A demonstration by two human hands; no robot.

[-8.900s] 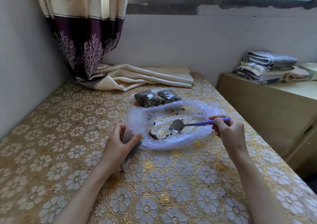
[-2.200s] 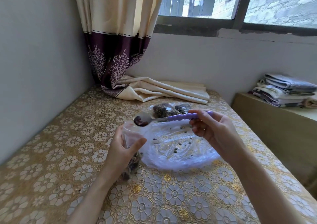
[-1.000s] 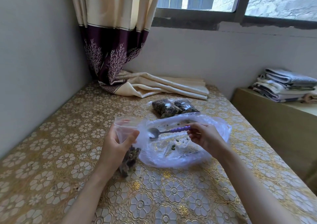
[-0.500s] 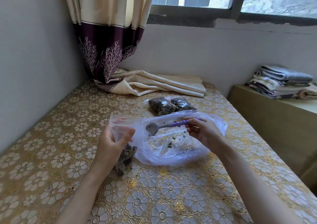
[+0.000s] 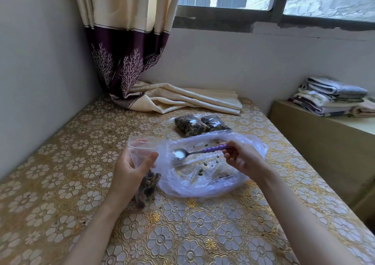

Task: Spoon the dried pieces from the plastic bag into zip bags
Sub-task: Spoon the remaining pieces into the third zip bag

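Centre of frame, plastic bag [image 5: 205, 185]: I see it lying open on the floral tablecloth [image 5: 60, 175], few dried pieces [image 5: 200, 171] left.
Zip bag [image 5: 145, 183]: left of it, upright, part-filled.
Left hand [image 5: 129, 169]: closed around zip bag.
Right hand [image 5: 241, 159]: pinching spoon [image 5: 199, 152], bowl empty over plastic bag.

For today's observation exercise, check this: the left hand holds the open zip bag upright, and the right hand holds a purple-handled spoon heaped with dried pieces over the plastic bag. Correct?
Not quite. In the head view the spoon is empty. Otherwise right: left hand holds the zip bag, right hand holds it over the plastic bag.
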